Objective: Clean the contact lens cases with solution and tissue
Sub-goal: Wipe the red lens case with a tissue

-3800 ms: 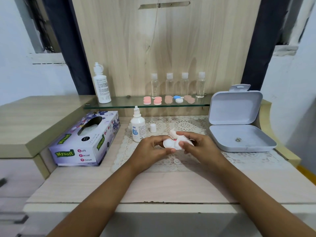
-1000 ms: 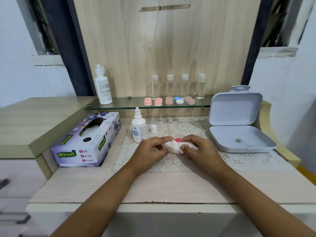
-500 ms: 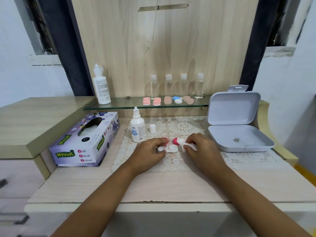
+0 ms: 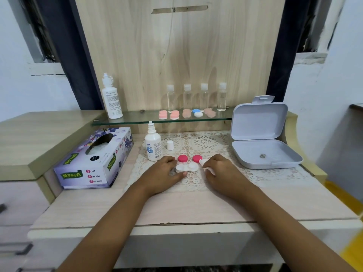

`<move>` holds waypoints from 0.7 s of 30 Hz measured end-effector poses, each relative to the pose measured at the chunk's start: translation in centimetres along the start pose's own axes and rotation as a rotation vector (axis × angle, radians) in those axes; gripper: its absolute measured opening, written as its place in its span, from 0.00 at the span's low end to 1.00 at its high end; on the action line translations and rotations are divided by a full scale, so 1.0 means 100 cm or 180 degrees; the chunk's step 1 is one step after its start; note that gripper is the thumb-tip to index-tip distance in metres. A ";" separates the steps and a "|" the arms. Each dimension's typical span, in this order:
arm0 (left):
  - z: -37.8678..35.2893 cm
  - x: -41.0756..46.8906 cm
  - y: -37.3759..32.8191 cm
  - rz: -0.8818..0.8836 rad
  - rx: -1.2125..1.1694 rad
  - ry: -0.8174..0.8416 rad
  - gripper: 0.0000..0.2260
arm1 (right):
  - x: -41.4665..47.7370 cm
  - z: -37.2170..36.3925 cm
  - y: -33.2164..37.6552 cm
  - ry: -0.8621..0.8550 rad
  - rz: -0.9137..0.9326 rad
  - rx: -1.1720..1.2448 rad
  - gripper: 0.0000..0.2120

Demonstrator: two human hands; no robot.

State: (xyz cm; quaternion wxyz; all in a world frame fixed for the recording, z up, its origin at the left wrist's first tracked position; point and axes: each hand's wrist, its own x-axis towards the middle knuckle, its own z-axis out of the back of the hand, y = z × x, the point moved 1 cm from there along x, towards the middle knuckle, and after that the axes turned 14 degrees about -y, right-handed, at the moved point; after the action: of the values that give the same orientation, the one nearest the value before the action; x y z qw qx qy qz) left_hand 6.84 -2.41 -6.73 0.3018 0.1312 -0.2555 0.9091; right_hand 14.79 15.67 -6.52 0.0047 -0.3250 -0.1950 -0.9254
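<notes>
On the white lace mat (image 4: 208,143), the left hand (image 4: 163,173) pinches one end of the white twin-well plastic lens case (image 4: 187,167) while the right hand (image 4: 224,171) curls its fingers round a crumpled white tissue (image 4: 203,162) beside two round pink caps (image 4: 182,158), so wiping seems underway, next needing the tissue pressed into each well.

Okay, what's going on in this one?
A person is cleaning a contact lens case at a wooden dresser. The left hand holds the white lens case by its left end on the lace mat. The right hand pinches a wad of tissue beside the case's right well. Two pink caps lie off, just behind the case. The solution bottle stands uncapped nearby, and more cases sit on the glass shelf.
</notes>
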 end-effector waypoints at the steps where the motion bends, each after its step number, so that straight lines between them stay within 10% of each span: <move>1: 0.001 0.000 -0.001 0.0007 0.0037 0.0029 0.24 | 0.001 0.001 0.000 0.0029 -0.0023 -0.0045 0.10; 21: 0.092 -0.066 -0.002 0.0056 0.0377 0.0388 0.30 | 0.012 0.030 0.067 -0.0154 0.0040 0.0225 0.12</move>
State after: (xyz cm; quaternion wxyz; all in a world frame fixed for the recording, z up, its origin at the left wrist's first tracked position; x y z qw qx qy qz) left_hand 12.88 -10.48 -1.53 0.3005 0.0910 -0.1835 0.9315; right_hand 16.56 10.72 -1.26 0.0173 -0.3481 -0.2255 -0.9098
